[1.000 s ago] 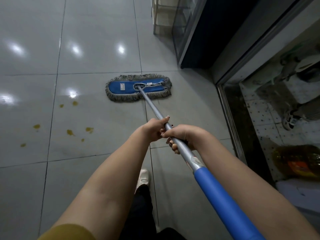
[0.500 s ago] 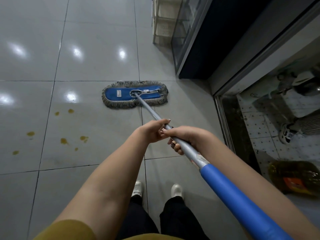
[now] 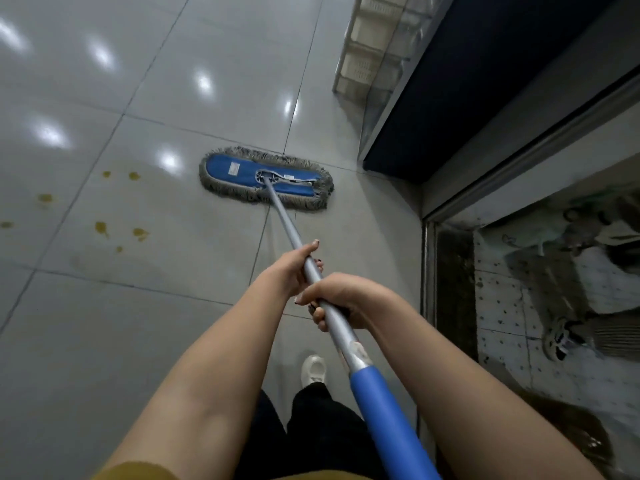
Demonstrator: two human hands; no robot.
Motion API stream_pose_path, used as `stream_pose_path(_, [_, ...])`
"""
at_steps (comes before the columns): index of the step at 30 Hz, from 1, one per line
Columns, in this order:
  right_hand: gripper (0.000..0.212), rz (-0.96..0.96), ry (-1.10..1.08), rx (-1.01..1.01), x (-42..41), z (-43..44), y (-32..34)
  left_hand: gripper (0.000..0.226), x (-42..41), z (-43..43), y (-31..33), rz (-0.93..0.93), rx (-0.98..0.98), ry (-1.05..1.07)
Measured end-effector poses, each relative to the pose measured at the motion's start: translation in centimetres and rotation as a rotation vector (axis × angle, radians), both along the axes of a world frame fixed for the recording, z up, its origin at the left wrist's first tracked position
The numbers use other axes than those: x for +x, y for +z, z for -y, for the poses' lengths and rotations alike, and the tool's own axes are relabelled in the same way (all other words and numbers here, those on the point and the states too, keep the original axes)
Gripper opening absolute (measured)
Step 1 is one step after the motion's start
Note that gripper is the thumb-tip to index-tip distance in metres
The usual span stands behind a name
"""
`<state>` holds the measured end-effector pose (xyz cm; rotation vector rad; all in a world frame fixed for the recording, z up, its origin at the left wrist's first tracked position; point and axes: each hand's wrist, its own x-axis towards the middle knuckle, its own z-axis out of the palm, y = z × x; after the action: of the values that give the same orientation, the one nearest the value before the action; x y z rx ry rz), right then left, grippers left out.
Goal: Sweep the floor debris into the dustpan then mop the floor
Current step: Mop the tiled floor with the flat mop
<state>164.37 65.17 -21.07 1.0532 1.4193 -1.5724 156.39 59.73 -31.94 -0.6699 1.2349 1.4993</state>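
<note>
Flat blue mop head with grey fringe (image 3: 265,178): lies flat on the glossy grey tiled floor (image 3: 173,323), across a grout line, near the foot of a dark cabinet (image 3: 450,98)
Silver metal pole (image 3: 289,226): slants from the head back to the person; blue sleeve (image 3: 381,410) on its near end
Left hand (image 3: 289,270): fingers curled round the pole, thumb along it
Right hand (image 3: 343,299): wrapped round the pole just behind the left
Yellow-brown spots (image 3: 102,228): on the tile left of the head, apart from it
White shoe (image 3: 314,368): below the hands
</note>
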Motion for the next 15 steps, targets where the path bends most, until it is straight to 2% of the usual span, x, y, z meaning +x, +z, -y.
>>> stream_pose_path(6, [0.023,-0.007,-0.004,-0.06,1.7,-1.5,0.8,0.018,1.6,-0.5,-0.1,-0.034,0.066,0.084])
stream_pose_path(15, [0.019,0.032,0.074,0.019,5.5,-2.7,2.0,0.012,5.4,-0.7,0.1,0.044,0.189,0.075])
